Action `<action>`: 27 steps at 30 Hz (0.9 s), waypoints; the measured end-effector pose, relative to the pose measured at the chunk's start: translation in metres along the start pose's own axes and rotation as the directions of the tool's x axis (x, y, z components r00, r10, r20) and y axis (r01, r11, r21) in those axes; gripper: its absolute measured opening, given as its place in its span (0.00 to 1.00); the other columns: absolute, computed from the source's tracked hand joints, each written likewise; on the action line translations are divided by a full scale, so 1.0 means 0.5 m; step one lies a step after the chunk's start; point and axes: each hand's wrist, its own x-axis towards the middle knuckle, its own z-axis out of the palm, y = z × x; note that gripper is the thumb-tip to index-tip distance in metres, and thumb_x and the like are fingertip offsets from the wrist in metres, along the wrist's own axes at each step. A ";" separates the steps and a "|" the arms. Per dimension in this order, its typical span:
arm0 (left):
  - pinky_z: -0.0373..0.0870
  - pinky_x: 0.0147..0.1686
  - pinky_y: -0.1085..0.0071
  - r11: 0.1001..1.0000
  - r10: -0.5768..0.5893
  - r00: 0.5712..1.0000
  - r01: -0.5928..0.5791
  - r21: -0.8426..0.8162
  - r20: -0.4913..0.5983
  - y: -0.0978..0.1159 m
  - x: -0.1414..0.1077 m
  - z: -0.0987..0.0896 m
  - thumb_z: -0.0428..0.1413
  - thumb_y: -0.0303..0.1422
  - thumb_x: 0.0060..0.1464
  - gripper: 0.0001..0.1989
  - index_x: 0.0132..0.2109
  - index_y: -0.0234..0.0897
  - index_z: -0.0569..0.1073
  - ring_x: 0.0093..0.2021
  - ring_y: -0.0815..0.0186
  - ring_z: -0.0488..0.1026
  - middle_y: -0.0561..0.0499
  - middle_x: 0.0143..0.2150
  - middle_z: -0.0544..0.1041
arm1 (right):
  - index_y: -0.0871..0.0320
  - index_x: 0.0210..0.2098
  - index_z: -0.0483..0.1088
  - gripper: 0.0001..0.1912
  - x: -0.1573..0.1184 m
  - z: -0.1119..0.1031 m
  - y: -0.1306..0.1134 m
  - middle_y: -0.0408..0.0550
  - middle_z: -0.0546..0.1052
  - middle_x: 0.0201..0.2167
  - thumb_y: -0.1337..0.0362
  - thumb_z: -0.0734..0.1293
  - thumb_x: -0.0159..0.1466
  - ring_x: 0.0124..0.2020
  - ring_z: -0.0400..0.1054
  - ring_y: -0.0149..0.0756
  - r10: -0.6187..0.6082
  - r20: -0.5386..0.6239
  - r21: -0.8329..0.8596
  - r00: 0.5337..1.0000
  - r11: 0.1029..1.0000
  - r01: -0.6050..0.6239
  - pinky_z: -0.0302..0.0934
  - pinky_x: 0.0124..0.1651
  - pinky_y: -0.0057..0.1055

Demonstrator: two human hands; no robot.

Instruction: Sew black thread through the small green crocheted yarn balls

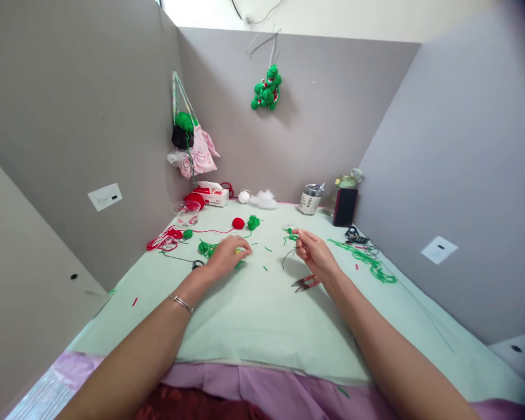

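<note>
My right hand [315,252] is closed in a pinch on a small green yarn piece [293,236], with a thin dark thread [285,256] hanging below it. Thread snips [305,284] with red handles lie on the table just under that hand. Over on the left, my left hand [228,256] is palm down with loosely curved fingers and a gap between thumb and forefinger. It covers part of a green crocheted yarn piece [206,249]; a bit of yellow-green shows by its fingertips. A small coil of black thread [198,265] sits beside the left wrist.
Red yarn [165,238], a red ball [238,223] and a green ball [254,222] lie farther back. Green strands [378,271] spread at right. A tissue box [214,196], pen tin [310,200] and dark phone-like slab [345,207] stand near the partition, where a green yarn ornament [268,90] hangs.
</note>
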 end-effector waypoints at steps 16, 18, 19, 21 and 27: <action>0.61 0.54 0.57 0.946 -0.113 0.968 0.173 0.273 -0.222 -0.088 0.022 -0.040 0.61 0.32 0.49 0.00 0.31 0.43 0.77 0.46 0.53 0.71 0.47 0.35 0.78 | 0.59 0.37 0.74 0.22 -0.013 0.021 0.003 0.35 0.63 0.19 0.52 0.78 0.51 0.18 0.49 0.20 0.059 0.101 0.012 0.993 0.998 -0.061 0.40 0.21 0.25; 0.64 0.52 0.59 0.965 -0.097 0.956 0.159 0.208 -0.276 -0.069 0.019 -0.044 0.58 0.33 0.53 0.03 0.35 0.43 0.77 0.45 0.55 0.71 0.47 0.37 0.78 | 0.59 0.35 0.74 0.22 -0.012 0.021 0.000 0.35 0.63 0.19 0.52 0.79 0.50 0.18 0.48 0.20 0.057 0.090 0.034 0.994 0.998 -0.060 0.39 0.21 0.25; 0.66 0.49 0.61 0.979 -0.100 0.946 0.149 0.140 -0.309 -0.056 0.018 -0.045 0.56 0.35 0.56 0.05 0.38 0.42 0.76 0.44 0.57 0.72 0.48 0.39 0.78 | 0.60 0.34 0.73 0.21 -0.012 0.021 0.000 0.35 0.63 0.19 0.52 0.79 0.50 0.18 0.48 0.20 0.051 0.084 0.035 0.995 0.998 -0.055 0.38 0.21 0.25; 0.69 0.41 0.65 0.963 -0.198 0.918 0.116 -0.243 -0.345 -0.025 0.018 -0.038 0.58 0.39 0.55 0.09 0.41 0.39 0.75 0.38 0.62 0.73 0.50 0.38 0.77 | 0.60 0.31 0.72 0.21 -0.014 0.025 0.000 0.36 0.63 0.19 0.52 0.79 0.50 0.18 0.48 0.19 0.038 0.076 0.021 0.996 0.999 -0.039 0.38 0.22 0.25; 0.72 0.47 0.67 0.550 -0.309 0.949 0.227 -0.804 0.057 0.054 0.010 0.015 0.70 0.40 0.42 0.24 0.46 0.35 0.76 0.42 0.66 0.74 0.50 0.40 0.77 | 0.59 0.27 0.69 0.20 -0.041 0.052 -0.005 0.40 0.67 0.22 0.50 0.77 0.52 0.21 0.53 0.22 0.023 0.124 -0.140 0.992 0.990 -0.006 0.44 0.24 0.26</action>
